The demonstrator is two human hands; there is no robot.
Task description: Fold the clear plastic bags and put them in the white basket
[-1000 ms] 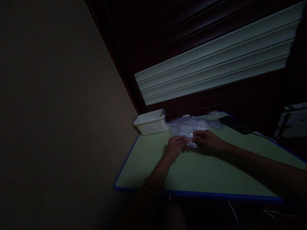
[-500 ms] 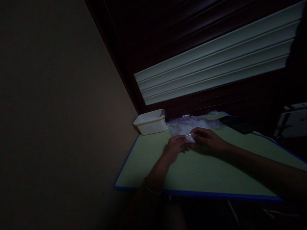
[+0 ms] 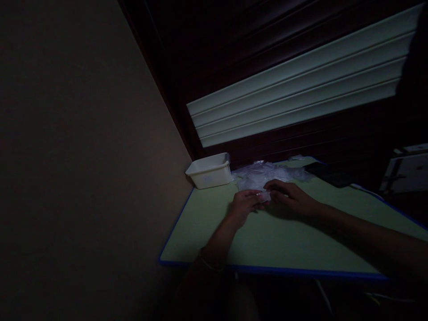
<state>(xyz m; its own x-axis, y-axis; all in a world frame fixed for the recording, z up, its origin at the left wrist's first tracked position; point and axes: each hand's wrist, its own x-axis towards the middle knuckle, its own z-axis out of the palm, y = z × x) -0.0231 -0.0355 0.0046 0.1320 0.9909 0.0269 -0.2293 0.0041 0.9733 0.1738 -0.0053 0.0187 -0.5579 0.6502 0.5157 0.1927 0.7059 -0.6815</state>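
Observation:
Between my two hands is a small clear plastic bag, held above the green table. My left hand grips its left side between thumb and fingers. At its right edge, my right hand has its fingers bent around the bag's corner; in the dim light its fingertips are hard to make out. Just beyond both hands lies a spread pile of clear plastic bags.
A white bin with a small label stands at the table's back left, beside the wall. A dark flat object with a pale cable lies at the back right. Blue edging rims the table.
The small bag has tilted and looks flatter between my fingers. My right hand's fingertips have shifted slightly left and down. My left hand has barely moved.

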